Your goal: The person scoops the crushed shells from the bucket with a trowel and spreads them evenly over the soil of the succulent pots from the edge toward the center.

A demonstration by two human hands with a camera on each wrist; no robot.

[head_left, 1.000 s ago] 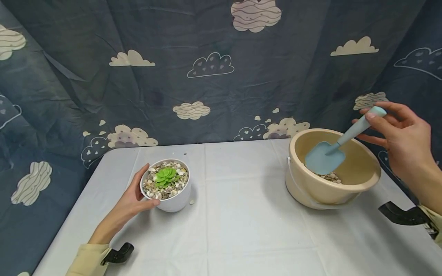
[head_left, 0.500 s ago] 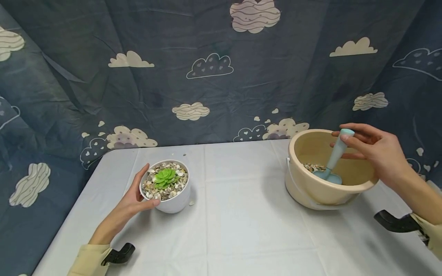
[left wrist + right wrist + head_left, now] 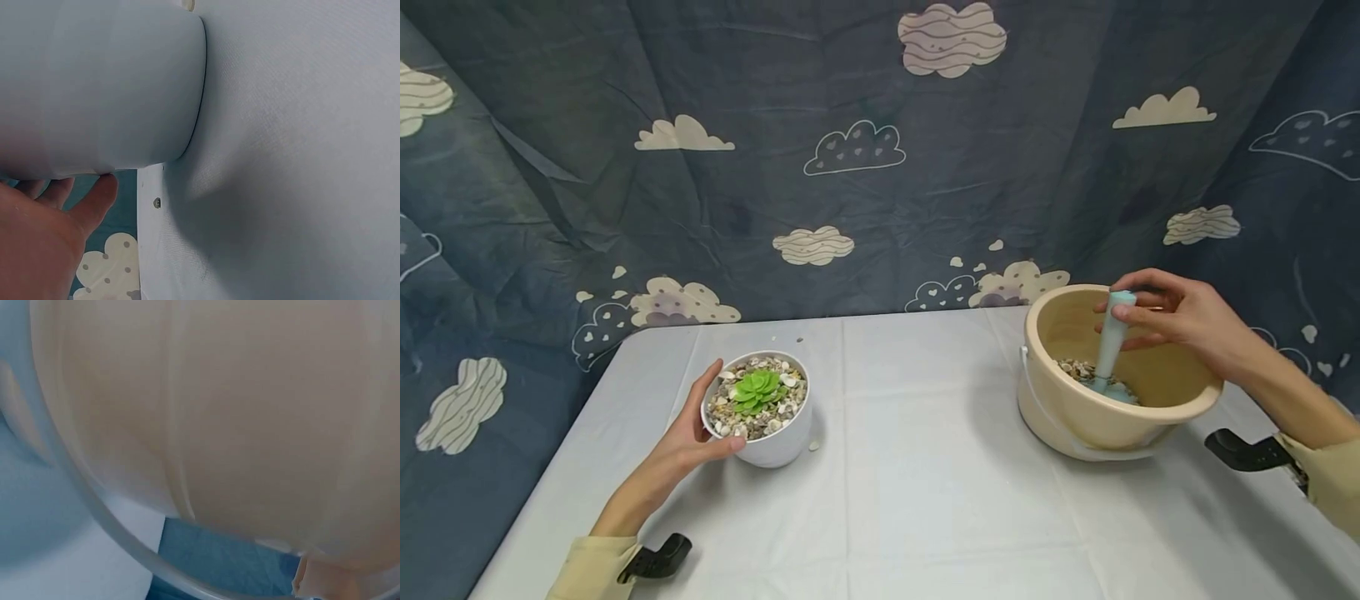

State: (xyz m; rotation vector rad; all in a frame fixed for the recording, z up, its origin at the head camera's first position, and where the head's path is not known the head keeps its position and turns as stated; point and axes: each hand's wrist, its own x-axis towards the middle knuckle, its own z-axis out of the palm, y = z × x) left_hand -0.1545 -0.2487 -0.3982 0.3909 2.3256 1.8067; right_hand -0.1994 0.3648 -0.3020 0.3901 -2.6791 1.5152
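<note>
On the left, my left hand point(image 3: 681, 446) holds a white flowerpot point(image 3: 780, 448) by its left side, thumb at the front of the rim. A green succulent point(image 3: 757, 392) stands in the pot, amid small pebbles and shells point(image 3: 770, 422). In the left wrist view, the pot's smooth wall point(image 3: 106, 81) is above the fingers point(image 3: 99, 199). My right hand point(image 3: 1195, 321) grips the handle top of a light blue garden trowel point(image 3: 1109, 342) inside a beige bucket point(image 3: 1051, 421). The trowel is nearly upright, its blade partly sunk in the bucket's pebbles point(image 3: 1077, 370).
A white cloth point(image 3: 917, 483) covers the table. The bucket's pale bail handle point(image 3: 1093, 454) hangs down its front; in the right wrist view, the bucket's wall point(image 3: 250, 425) fills most of the picture. One loose pebble point(image 3: 813, 446) lies beside the pot. A dark cloud-print curtain point(image 3: 850, 83) hangs behind.
My right hand has moved left and down, bringing the trowel from above the bucket into its pebbles and tipping it upright. The left hand and pot have stayed in place.
</note>
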